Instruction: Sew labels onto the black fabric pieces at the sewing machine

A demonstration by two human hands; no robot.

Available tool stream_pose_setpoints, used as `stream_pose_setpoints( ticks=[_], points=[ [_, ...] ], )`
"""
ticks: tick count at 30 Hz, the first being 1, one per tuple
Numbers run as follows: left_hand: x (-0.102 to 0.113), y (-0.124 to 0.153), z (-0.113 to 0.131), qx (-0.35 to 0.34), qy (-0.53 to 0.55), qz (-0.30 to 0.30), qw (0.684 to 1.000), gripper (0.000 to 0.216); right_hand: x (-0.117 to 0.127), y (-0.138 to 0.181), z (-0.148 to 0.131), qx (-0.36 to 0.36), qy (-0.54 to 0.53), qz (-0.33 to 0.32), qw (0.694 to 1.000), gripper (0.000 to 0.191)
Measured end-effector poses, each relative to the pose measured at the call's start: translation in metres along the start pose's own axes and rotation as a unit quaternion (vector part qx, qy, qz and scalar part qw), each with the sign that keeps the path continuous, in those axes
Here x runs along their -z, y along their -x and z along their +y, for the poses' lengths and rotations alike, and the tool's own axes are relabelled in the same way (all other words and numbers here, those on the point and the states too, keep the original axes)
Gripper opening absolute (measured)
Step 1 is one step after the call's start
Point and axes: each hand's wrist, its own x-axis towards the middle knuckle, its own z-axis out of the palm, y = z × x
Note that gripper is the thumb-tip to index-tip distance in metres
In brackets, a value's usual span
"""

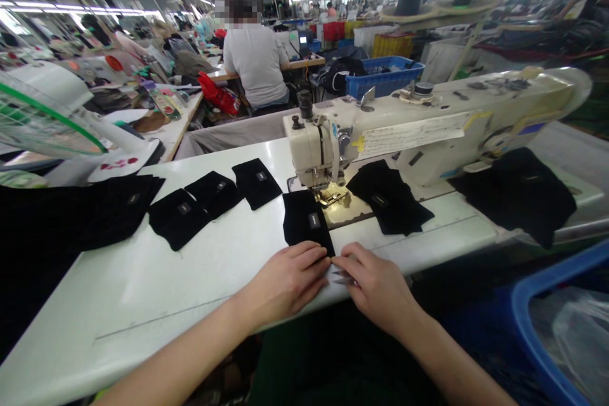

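Observation:
A small black fabric piece (306,221) with a little label lies under the presser foot of the cream sewing machine (380,133). My left hand (285,282) lies flat on the table with its fingertips on the near edge of that piece. Close beside it, my right hand (375,285) touches the piece's near right corner, with small metal snips (343,277) under its fingers. Several more black labelled pieces (214,193) lie in a row to the left of the machine. Another black piece (390,200) sits to the right of the needle.
A white table (166,292) carries a black fabric pile (57,222) at far left and another (518,193) at right. A fan (42,120) stands at left. A blue bin (556,323) sits low right. A person in a grey shirt (257,63) sits ahead, back turned.

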Motion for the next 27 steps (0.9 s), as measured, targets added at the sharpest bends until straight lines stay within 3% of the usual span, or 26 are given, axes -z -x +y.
stream_pose_setpoints(
  ticks=[19, 27],
  points=[
    [-0.002, -0.018, -0.058, 0.016, 0.004, 0.016, 1.000, 0.029, 0.005, -0.062, 0.011, -0.031, 0.064, -0.013, 0.997, 0.029],
    [-0.001, -0.026, -0.080, 0.030, 0.001, 0.033, 0.999, 0.029, 0.005, -0.061, 0.012, -0.036, 0.067, -0.001, 0.997, 0.030]
  ],
)
